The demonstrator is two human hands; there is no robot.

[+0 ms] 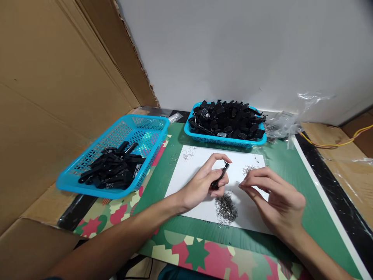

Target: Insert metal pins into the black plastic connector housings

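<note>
My left hand is closed around a small black plastic part, its index finger curled above the part's upper end. To the right, the thumb and fingertips of my right hand pinch a tiny metal piece, too small to make out fully. A gap separates it from the black part. Below the hands, a pile of small bent metal pieces, perhaps springs or clips, lies on a white sheet. A smaller cluster of them sits partly behind my right hand.
A blue basket heaped with black plastic parts stands at the back. At left, another blue basket holds black parts in its near half. Clear plastic bags lie at the back right. A yellow cable runs over cardboard at right.
</note>
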